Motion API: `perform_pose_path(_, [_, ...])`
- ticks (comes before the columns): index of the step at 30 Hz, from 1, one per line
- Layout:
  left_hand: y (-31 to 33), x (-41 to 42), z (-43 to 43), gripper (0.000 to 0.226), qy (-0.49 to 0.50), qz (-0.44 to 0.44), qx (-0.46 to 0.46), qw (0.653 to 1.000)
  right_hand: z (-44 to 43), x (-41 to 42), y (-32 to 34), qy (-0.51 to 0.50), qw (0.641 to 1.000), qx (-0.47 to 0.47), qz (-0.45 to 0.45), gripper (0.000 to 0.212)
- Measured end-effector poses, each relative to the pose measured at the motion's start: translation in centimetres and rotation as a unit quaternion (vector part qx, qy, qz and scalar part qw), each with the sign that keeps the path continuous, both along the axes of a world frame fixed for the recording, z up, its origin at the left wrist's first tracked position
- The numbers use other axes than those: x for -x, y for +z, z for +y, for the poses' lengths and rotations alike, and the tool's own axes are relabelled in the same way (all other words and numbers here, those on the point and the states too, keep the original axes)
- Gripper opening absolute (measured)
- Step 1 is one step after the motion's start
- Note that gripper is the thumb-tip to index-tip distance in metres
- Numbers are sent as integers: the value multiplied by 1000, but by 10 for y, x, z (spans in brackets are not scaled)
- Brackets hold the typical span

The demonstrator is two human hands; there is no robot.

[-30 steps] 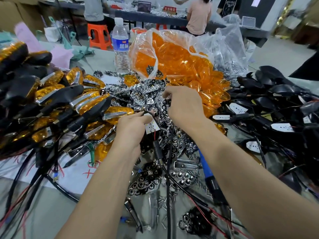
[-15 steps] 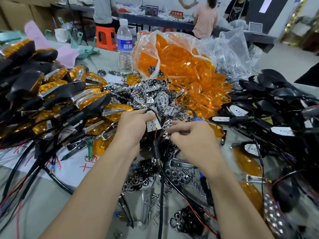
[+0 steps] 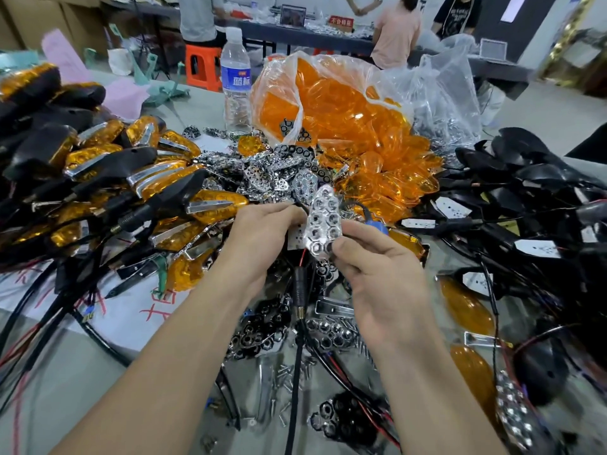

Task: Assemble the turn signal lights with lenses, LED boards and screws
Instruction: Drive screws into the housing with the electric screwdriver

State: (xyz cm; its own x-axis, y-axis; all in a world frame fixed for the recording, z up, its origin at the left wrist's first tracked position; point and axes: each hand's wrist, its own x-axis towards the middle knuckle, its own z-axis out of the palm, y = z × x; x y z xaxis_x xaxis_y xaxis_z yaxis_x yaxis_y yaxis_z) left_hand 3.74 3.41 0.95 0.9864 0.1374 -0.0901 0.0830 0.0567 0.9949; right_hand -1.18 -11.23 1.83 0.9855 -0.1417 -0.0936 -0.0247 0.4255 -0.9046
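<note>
My right hand (image 3: 371, 267) pinches the lower end of a chrome honeycomb reflector (image 3: 323, 221) between thumb and fingertips and holds it upright. It sits just beside my left hand (image 3: 262, 234), whose fingers curl round a white LED board (image 3: 295, 239). The reflector overlaps the board's right edge; I cannot tell whether the two are seated together. A black stem with its cable (image 3: 299, 290) hangs below both hands. Just beyond my fingertips lies a heap of more chrome reflectors (image 3: 279, 172), and farther out an open plastic bag spills orange lenses (image 3: 335, 103), with a water bottle (image 3: 235, 77) to its left. Left of my left hand are finished amber lights (image 3: 115, 178) in a pile; right of my right hand are black housings (image 3: 525, 192). Loose screws (image 3: 285, 379) lie on the desk (image 3: 82, 372) between my forearms.
</note>
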Motion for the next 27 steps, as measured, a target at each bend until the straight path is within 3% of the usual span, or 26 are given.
perform_pose_path(3, [1,0,1,18,-8,1,0,1000,8,4,-3,-18,999,31,-25,29])
perform_pose_path(10, [-1,-2,4,29,3,12,-6,1000,18,10,-9,-95,982,155,-49,22])
perform_pose_path(18, [1,1,2,19,5,17,-4,1000,24,15,-7,-145,930,332,-67,15])
perform_pose_path(23, [5,5,1,16,-30,10,-12,999,25,15,-5,-152,907,386,-79,17])
perform_pose_path(27, [6,6,-3,14,-11,22,13,1000,22,11,-6,-140,912,383,-57,20])
